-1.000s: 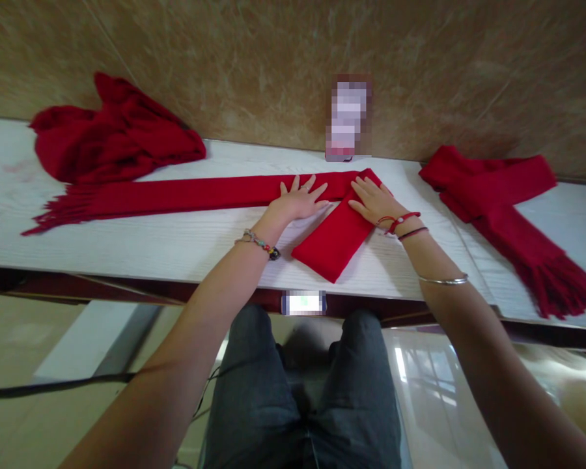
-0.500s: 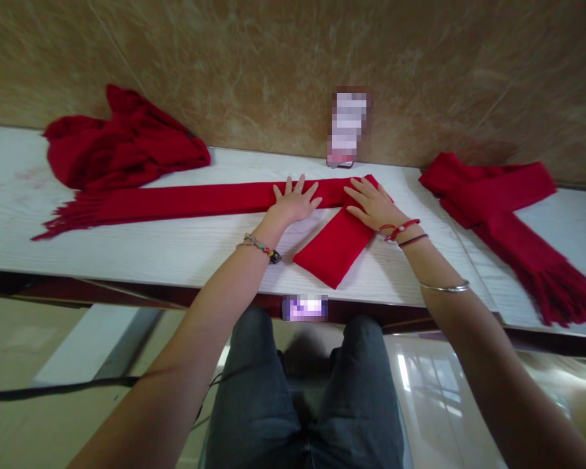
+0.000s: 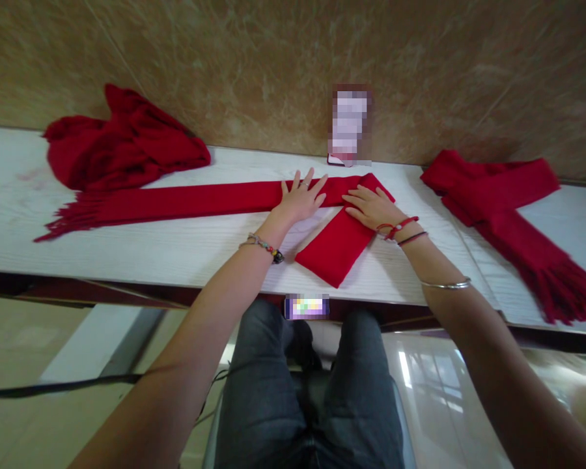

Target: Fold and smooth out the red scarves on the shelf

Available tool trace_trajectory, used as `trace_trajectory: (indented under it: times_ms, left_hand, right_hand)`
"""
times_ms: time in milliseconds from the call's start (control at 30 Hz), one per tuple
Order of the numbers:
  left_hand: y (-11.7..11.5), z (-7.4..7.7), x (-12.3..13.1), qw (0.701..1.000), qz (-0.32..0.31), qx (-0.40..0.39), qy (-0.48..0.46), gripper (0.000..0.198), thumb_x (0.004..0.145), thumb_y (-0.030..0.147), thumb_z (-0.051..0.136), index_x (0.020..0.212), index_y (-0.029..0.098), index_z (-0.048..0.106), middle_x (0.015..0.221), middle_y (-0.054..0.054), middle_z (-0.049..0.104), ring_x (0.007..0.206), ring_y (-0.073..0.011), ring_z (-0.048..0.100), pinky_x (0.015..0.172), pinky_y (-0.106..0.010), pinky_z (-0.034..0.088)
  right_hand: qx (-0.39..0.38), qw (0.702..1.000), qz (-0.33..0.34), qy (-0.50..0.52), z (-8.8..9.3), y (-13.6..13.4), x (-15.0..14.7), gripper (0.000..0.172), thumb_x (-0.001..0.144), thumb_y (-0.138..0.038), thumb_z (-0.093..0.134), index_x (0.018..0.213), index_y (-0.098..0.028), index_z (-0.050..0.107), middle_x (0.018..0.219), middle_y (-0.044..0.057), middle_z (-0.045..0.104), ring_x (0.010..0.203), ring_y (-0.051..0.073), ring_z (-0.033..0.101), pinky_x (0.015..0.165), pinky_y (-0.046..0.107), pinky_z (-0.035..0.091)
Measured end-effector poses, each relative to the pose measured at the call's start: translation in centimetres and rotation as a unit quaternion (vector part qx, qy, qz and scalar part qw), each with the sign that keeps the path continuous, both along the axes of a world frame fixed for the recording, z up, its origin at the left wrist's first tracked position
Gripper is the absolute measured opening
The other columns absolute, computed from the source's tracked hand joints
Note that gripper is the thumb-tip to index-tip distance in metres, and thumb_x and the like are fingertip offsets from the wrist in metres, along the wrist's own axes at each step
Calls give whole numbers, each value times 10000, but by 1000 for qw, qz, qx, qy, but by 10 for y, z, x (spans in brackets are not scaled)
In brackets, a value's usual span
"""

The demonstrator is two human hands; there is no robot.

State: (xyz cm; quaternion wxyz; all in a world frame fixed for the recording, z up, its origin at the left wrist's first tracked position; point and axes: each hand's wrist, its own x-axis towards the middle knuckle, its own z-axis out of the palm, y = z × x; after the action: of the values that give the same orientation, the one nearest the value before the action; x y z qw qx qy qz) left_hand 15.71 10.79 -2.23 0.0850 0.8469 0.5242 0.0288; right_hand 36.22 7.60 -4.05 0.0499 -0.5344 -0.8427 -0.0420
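A long red scarf lies flat on the white table, its fringed end pointing left. At its right end it bends at an angle, and a folded part slants down toward the table's front edge. My left hand rests palm down on the straight strip with its fingers spread. On the bend lies my right hand, flat, with fingers stretched out to the left. Neither hand grips the cloth.
A crumpled red cloth is heaped at the back left. Another red scarf, crossed over itself, lies at the right with its fringe toward the front. A blurred phone-like object leans on the marbled wall behind the white table.
My left hand has slid slightly to the right along the scarf. My right hand has barely moved, and the scarf keeps its shape.
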Motion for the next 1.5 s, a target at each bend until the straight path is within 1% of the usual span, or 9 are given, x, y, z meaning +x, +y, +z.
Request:
trace_trajectory:
  times_ms: [100,200,633,833,1000,1167,1300,1400,1500]
  left_hand:
    - [3,-3,1,999,-43,31,-5,542,957,394,189,1484,298,104,1568,-2,0,1423,-298,-26,1104,-586,78]
    - [6,-4,3,997,-74,-19,28,535,953,429,190,1473,305,177,1566,8,61,1423,-301,19,1105,-582,83]
    - [9,2,-1,995,4,-84,45,575,928,477,204,1477,324,133,1566,14,21,1420,-323,-12,1089,-620,65]
    - [13,1,-7,991,75,-95,50,617,905,525,187,1481,329,86,1562,-1,-50,1411,-349,-41,1080,-635,66]
    - [12,-1,-9,994,75,-77,31,621,902,542,171,1479,318,128,1565,-21,-19,1411,-358,-20,1079,-633,69]
    - [16,-3,-13,995,69,-66,27,627,906,542,148,1482,293,140,1566,-48,16,1409,-371,3,1072,-641,74]
    - [13,-6,-9,996,64,-54,35,622,911,532,160,1481,283,151,1562,-70,55,1402,-394,31,1057,-662,79]
    - [7,-6,-2,998,46,-37,27,619,910,553,166,1476,303,159,1561,-62,83,1401,-395,43,1053,-669,90]
    - [3,-5,4,999,21,-29,20,628,909,569,180,1475,296,171,1558,-70,101,1399,-398,59,1053,-668,100]
  right_hand:
    - [5,1000,14,8,1,-2,-1,524,942,-419,260,1412,-217,373,1472,95,359,1364,310,266,1023,619,261]
    - [-15,1000,16,3,0,-2,-1,497,949,-396,234,1392,-252,408,1446,68,407,1360,302,276,1030,630,236]
    - [-30,999,19,-15,1,-2,-1,478,952,-379,232,1389,-296,406,1441,67,411,1355,308,275,1027,640,232]
    - [17,999,-14,23,-3,1,6,553,937,-460,234,1450,-260,287,1510,89,283,1379,343,208,1008,649,255]
    - [-11,999,-38,15,-6,2,9,518,936,-441,246,1411,-274,369,1488,74,334,1371,326,248,1020,649,257]
    - [38,996,-67,53,3,2,15,548,928,-427,267,1442,-240,306,1501,110,297,1380,336,219,1000,669,271]
    - [43,998,-34,37,3,3,11,529,932,-427,270,1432,-265,326,1506,90,290,1385,331,208,1011,665,255]
    - [10,1000,-5,7,-1,5,6,504,941,-436,248,1411,-294,365,1496,62,316,1379,319,233,1020,669,234]
    - [-45,999,-18,-15,-2,4,7,493,941,-443,250,1400,-315,378,1476,43,353,1365,311,273,1020,681,227]
